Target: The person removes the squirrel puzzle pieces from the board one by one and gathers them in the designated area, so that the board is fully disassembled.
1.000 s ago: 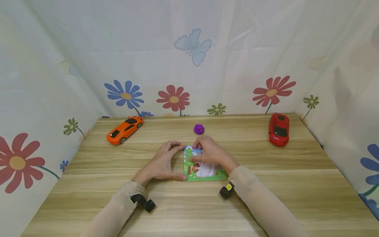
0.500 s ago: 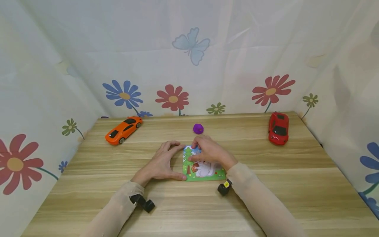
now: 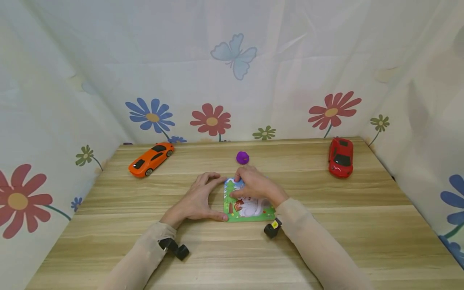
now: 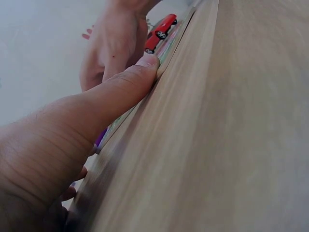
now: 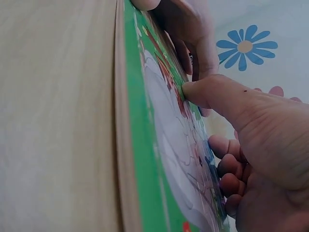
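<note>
A flat jigsaw puzzle with a cartoon picture in green, white and blue lies on the wooden table. My left hand spreads along its left edge, thumb on the near corner and forefinger at the far corner. Over the upper part of the picture bends my right hand, its thumb and forefinger touching the tree area. In the right wrist view its thumb rests on the puzzle surface, while other fingers curl by the far edge. Whether it pinches a single piece is hidden.
Just beyond the puzzle sits a small purple object. An orange toy car stands at the back left and a red toy car at the back right. Floral curtains enclose the table's back and sides.
My right wrist has shifted slightly to the left, with thumb and forefinger staying at the same part of the puzzle. The left hand and the puzzle look unmoved.
</note>
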`<state>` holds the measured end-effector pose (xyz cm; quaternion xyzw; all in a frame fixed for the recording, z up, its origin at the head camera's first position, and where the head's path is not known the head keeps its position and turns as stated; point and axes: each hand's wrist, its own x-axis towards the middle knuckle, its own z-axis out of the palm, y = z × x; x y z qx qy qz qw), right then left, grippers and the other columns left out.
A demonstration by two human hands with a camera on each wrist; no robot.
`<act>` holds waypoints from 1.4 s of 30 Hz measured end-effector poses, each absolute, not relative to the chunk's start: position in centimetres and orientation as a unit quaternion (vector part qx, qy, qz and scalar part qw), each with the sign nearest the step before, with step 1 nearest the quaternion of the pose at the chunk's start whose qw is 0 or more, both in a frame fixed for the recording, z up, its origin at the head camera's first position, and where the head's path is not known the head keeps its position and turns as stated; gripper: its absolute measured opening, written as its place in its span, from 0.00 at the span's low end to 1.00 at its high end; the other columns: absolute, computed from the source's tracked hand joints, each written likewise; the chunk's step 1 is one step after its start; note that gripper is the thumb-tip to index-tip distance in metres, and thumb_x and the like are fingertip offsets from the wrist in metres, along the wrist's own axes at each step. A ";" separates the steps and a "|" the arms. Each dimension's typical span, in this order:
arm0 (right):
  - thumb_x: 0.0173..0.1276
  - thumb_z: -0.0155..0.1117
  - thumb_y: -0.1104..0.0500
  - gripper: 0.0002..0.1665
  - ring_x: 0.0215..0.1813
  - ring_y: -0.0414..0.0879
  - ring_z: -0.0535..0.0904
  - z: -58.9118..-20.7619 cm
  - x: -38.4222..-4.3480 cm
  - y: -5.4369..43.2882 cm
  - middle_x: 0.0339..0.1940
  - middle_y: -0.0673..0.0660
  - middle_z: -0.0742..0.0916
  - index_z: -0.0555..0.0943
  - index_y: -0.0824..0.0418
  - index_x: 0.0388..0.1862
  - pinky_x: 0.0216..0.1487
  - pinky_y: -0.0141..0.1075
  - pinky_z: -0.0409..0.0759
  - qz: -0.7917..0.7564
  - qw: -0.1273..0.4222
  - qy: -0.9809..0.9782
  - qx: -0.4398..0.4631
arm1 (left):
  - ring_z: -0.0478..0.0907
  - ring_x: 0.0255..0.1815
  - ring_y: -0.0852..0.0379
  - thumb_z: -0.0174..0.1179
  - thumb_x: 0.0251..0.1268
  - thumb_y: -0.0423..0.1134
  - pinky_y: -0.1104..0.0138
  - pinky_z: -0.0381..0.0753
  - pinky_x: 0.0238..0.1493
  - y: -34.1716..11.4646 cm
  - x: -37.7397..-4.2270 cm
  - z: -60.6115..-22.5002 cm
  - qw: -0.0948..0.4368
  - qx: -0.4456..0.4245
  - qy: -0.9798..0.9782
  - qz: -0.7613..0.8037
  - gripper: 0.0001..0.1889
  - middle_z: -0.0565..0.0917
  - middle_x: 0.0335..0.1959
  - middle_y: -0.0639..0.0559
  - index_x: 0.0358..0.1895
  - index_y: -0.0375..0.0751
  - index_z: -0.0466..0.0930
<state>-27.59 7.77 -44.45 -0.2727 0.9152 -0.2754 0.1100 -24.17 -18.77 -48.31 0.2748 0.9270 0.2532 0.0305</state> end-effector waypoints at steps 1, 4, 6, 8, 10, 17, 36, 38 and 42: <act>0.70 0.84 0.43 0.29 0.60 0.51 0.74 -44.5 -27.6 7.7 0.57 0.54 0.81 0.80 0.59 0.54 0.64 0.45 0.78 -0.273 0.111 0.916 -0.271 | 0.57 0.87 0.41 0.80 0.40 0.82 0.35 0.61 0.84 -18.8 -24.2 -48.3 0.031 0.275 0.927 0.254 0.70 0.61 0.86 0.46 0.89 0.55 0.65; 0.71 0.83 0.43 0.28 0.61 0.51 0.73 -44.6 -27.6 7.6 0.57 0.54 0.81 0.80 0.58 0.54 0.65 0.45 0.78 -0.267 0.115 0.919 -0.267 | 0.57 0.87 0.41 0.81 0.40 0.82 0.35 0.62 0.84 -18.7 -24.2 -48.2 0.031 0.273 0.927 0.254 0.70 0.61 0.86 0.46 0.89 0.55 0.65; 0.71 0.82 0.43 0.28 0.62 0.51 0.73 -44.6 -27.6 7.6 0.57 0.54 0.80 0.79 0.58 0.54 0.67 0.46 0.77 -0.263 0.116 0.920 -0.266 | 0.56 0.87 0.41 0.81 0.39 0.82 0.35 0.62 0.84 -18.7 -24.1 -48.1 0.032 0.272 0.927 0.256 0.70 0.61 0.86 0.46 0.89 0.55 0.65; 0.71 0.82 0.43 0.28 0.62 0.52 0.72 -44.6 -27.6 7.5 0.57 0.54 0.80 0.79 0.58 0.54 0.67 0.46 0.77 -0.261 0.117 0.921 -0.266 | 0.57 0.87 0.41 0.81 0.39 0.81 0.35 0.62 0.84 -18.7 -24.1 -48.1 0.032 0.271 0.927 0.256 0.70 0.61 0.86 0.46 0.89 0.55 0.65; 0.71 0.82 0.43 0.28 0.63 0.52 0.72 -44.6 -27.5 7.5 0.57 0.54 0.80 0.79 0.58 0.54 0.68 0.47 0.77 -0.263 0.117 0.920 -0.266 | 0.57 0.86 0.41 0.82 0.39 0.81 0.35 0.62 0.84 -18.8 -24.1 -48.1 0.032 0.271 0.927 0.256 0.70 0.61 0.86 0.46 0.89 0.55 0.65; 0.71 0.83 0.44 0.26 0.62 0.51 0.73 -44.6 -27.4 7.3 0.58 0.54 0.79 0.78 0.54 0.54 0.67 0.47 0.78 -0.267 0.114 0.918 -0.269 | 0.57 0.86 0.41 0.82 0.40 0.81 0.35 0.62 0.84 -18.9 -24.2 -48.3 0.032 0.271 0.927 0.255 0.69 0.61 0.86 0.47 0.89 0.55 0.66; 0.71 0.81 0.46 0.24 0.60 0.53 0.72 -44.4 -27.5 6.9 0.56 0.54 0.79 0.78 0.56 0.52 0.68 0.53 0.73 -0.256 0.127 0.924 -0.253 | 0.57 0.86 0.41 0.82 0.38 0.81 0.35 0.62 0.84 -18.7 -24.3 -48.3 0.027 0.274 0.927 0.256 0.70 0.61 0.86 0.46 0.88 0.54 0.66; 0.69 0.81 0.47 0.24 0.59 0.53 0.72 -44.5 -27.5 6.9 0.55 0.54 0.79 0.78 0.57 0.51 0.67 0.52 0.73 -0.261 0.123 0.924 -0.253 | 0.57 0.86 0.41 0.82 0.38 0.80 0.35 0.62 0.84 -18.8 -24.3 -48.3 0.026 0.274 0.926 0.257 0.70 0.61 0.86 0.46 0.88 0.54 0.66; 0.66 0.85 0.47 0.27 0.56 0.50 0.74 -44.4 -27.5 7.0 0.52 0.55 0.81 0.79 0.59 0.51 0.63 0.47 0.78 -0.279 0.113 0.921 -0.248 | 0.58 0.85 0.41 0.82 0.38 0.81 0.35 0.62 0.84 -18.8 -24.3 -48.4 0.024 0.275 0.926 0.257 0.70 0.62 0.85 0.47 0.88 0.54 0.66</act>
